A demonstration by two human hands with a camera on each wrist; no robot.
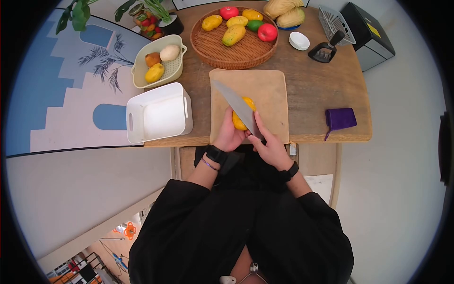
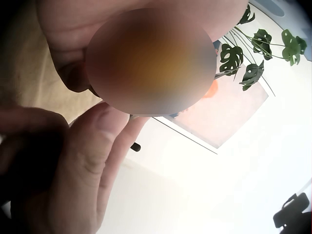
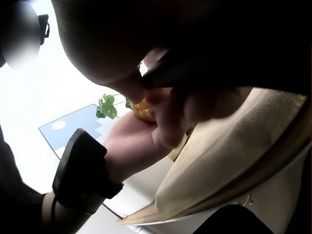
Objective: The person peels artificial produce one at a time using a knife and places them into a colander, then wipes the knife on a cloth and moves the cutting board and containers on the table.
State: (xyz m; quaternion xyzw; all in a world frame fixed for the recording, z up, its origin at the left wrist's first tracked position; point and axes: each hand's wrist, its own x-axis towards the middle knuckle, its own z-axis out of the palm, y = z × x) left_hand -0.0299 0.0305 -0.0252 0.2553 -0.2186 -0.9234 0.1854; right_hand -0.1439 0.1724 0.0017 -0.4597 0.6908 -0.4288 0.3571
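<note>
In the head view my left hand (image 1: pixel 229 134) grips a yellow mango (image 1: pixel 240 121) over the near half of a beige cutting board (image 1: pixel 271 90). My right hand (image 1: pixel 273 150) holds a large kitchen knife (image 1: pixel 240 105), its wide blade slanting across the mango, tip toward the far left. The blade covers the middle of the fruit, and the knife's handle is hidden in the hand. In the right wrist view a sliver of the mango (image 3: pixel 142 111) shows between the fingers of both hands. The left wrist view is blurred over the fruit.
Left of the board stand a white bin (image 1: pixel 163 116) and a cream colander (image 1: pixel 136 71) with several fruits or vegetables. Behind it lies a round wicker tray (image 1: pixel 208 54) of produce. To the right are a white dish (image 1: pixel 299 40), a black-handled tool (image 1: pixel 323 52) and a purple pouch (image 1: pixel 340 119).
</note>
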